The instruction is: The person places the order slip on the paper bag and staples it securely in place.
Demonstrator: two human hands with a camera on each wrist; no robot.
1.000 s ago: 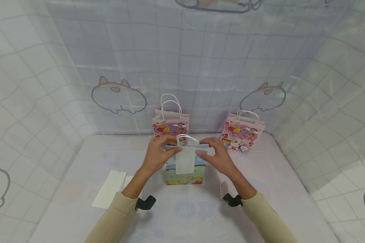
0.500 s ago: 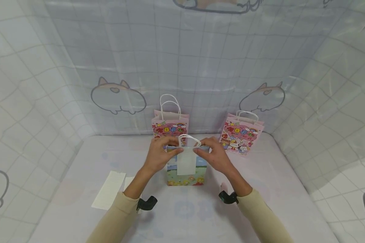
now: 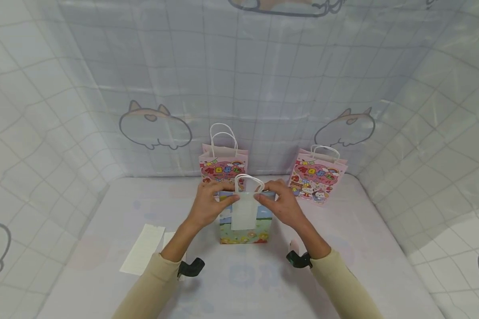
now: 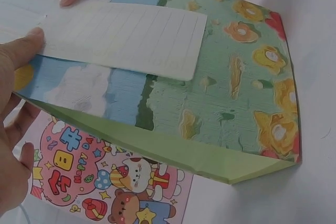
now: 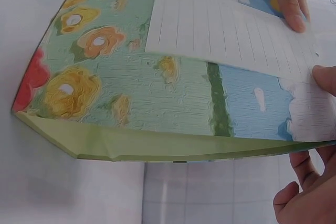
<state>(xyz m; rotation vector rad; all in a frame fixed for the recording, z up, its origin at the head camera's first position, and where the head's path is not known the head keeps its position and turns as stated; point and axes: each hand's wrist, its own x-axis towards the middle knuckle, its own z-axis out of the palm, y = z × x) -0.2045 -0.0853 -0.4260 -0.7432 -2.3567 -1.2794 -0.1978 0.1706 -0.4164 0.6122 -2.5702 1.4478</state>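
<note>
A paper gift bag [image 3: 245,237] with a painted flower meadow and blue sky stands upright at the middle of the table. Over its front hangs a white lined paper slip [image 3: 244,212], its upper end at the bag's rim below the white handles. My left hand [image 3: 208,204] pinches the rim and the slip's left edge, thumb in front and fingers behind. On the other side, my right hand [image 3: 281,201] pinches the rim the same way, its thumb [image 5: 325,77] on the slip's edge. Both wrist views show the slip lying flat against the printed front.
Two pink cartoon gift bags stand at the back, one pink bag [image 3: 223,166] behind the meadow bag and another pink bag [image 3: 317,175] to the right. White paper sheets [image 3: 143,248] lie at the left, partly under the left forearm. A small pinkish object [image 3: 294,245] lies by the right wrist.
My right thumb has moved left onto the slip's edge, and my right hand has closed in on the rim. The bag has shifted very slightly right.
</note>
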